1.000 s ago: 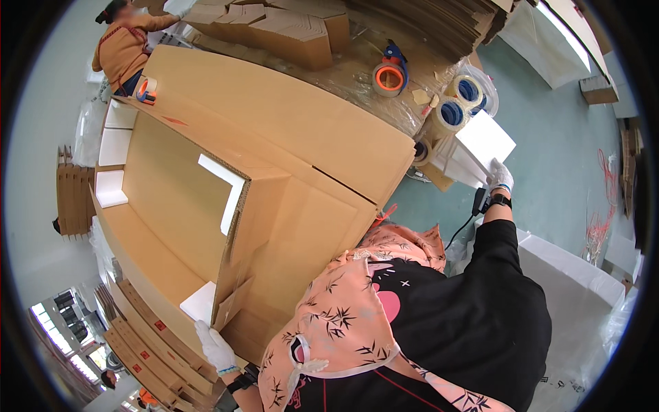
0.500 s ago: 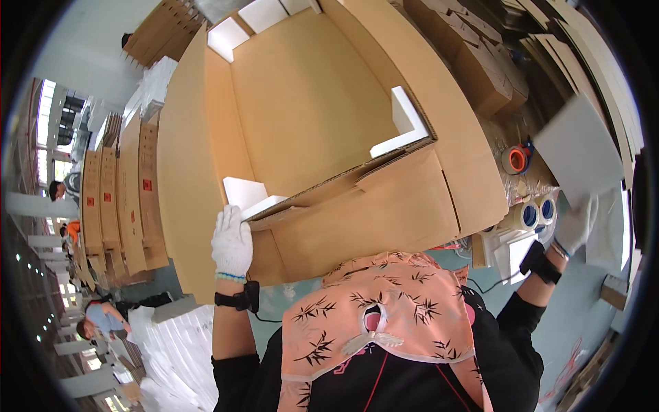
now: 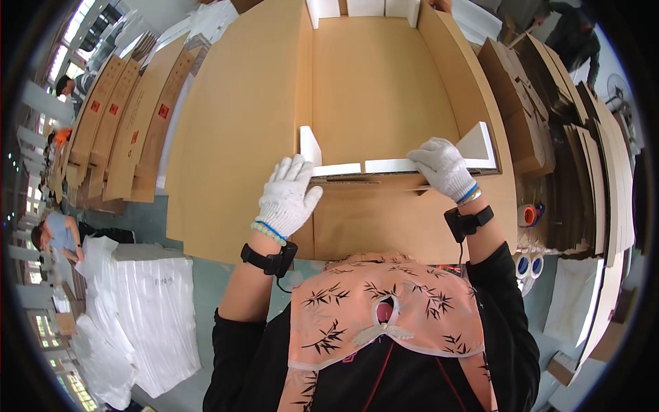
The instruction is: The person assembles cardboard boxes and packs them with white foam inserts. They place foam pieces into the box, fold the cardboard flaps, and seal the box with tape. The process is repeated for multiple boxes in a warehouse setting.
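A large cardboard box [image 3: 384,75] lies open in front of me, with white foam pieces along its walls. My left hand [image 3: 288,196], in a white knit glove, is open at the near left corner. Its fingertips reach the outer edge beside the left foam corner piece [image 3: 309,145]. At the near wall, my gloved right hand [image 3: 444,168] has its fingers bent over a white foam strip [image 3: 388,166]. That strip sits between the left corner piece and the right foam corner piece [image 3: 479,145]. My right fingertips are partly hidden.
A wide cardboard flap [image 3: 233,130] spreads to the left. Folded cartons [image 3: 147,123] stand beyond it, and white wrapped stacks [image 3: 154,309] at lower left. Tape rolls [image 3: 529,265] and cardboard stacks [image 3: 590,185] are on the right. Another person's hand [image 3: 440,5] touches the box's far right edge.
My right hand has come from the far right side to the box's near wall, where a foam strip now fills the gap. My left hand remains by the near left corner. The view has turned.
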